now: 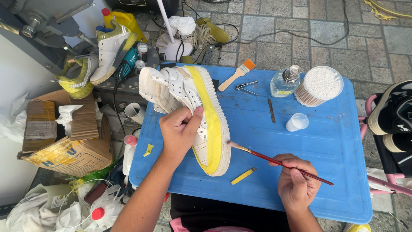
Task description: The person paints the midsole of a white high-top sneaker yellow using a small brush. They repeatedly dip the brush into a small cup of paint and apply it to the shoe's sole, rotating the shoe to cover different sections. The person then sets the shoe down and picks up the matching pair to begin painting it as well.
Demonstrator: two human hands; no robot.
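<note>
My left hand (pixel 179 133) grips a white high-top sneaker (pixel 189 101) by its side, tipped so the yellow-taped sole edge faces up. My right hand (pixel 296 182) holds a thin red-handled paintbrush (pixel 279 162); its tip rests at the sole's edge near the toe. The shoe lies over a blue plastic table (pixel 326 141).
On the table: a wide flat brush (pixel 237 74), metal tweezers (pixel 246 87), a glass bottle (pixel 285 81), a tub of cotton swabs (pixel 319 86), a small white cup (pixel 297 122), yellow tape scraps (pixel 243 176). Other sneakers (pixel 101 58), a drill and boxes (pixel 64 141) crowd the left.
</note>
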